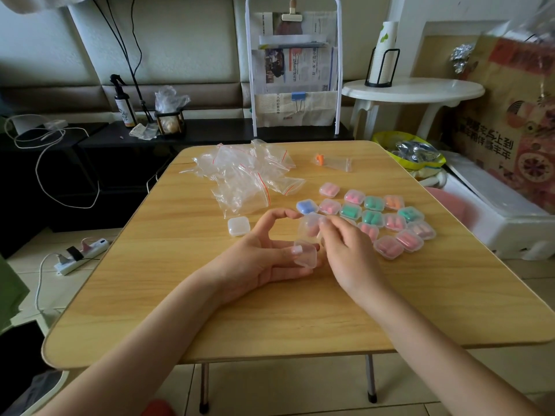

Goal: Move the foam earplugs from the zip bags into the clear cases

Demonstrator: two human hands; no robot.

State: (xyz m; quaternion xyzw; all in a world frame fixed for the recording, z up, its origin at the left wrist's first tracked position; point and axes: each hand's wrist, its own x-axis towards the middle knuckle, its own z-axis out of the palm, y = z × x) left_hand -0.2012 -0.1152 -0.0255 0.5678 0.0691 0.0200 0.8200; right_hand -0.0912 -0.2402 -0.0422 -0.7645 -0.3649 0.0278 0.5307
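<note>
**Open clear case in your hands, filled ones off to the right**

Closest to you, your left hand (264, 259) lies palm-up on the wooden table (270, 319) and grips the open clear case (306, 250), thumb on the lower half, index finger curled up toward the lid. Your right hand (345, 244) is right against it from the other side, fingertips pinching at the case's raised lid; something pale sits between those fingers, but it's too blurry to tell if it's an earplug.

Just left of your hands sits one shut empty case (238, 226), no colour inside.

To the right, touching each other in a loose bunch, are the filled cases (387, 219): mostly pink earplugs, a few green, one orange, and a blue one (307, 206) nearest your left index fingertip.

Further back, mid-table, there's the pile of empty zip bags (249, 175) with red seal strips, all crumpled over each other. Well right of that pile lies a single zip bag (335, 161) with orange earplugs in it.

Past the far table edge stands a white newspaper rack (295, 73), and a small white round table (411, 91) with a stack of paper cups (384, 52) on it.
</note>
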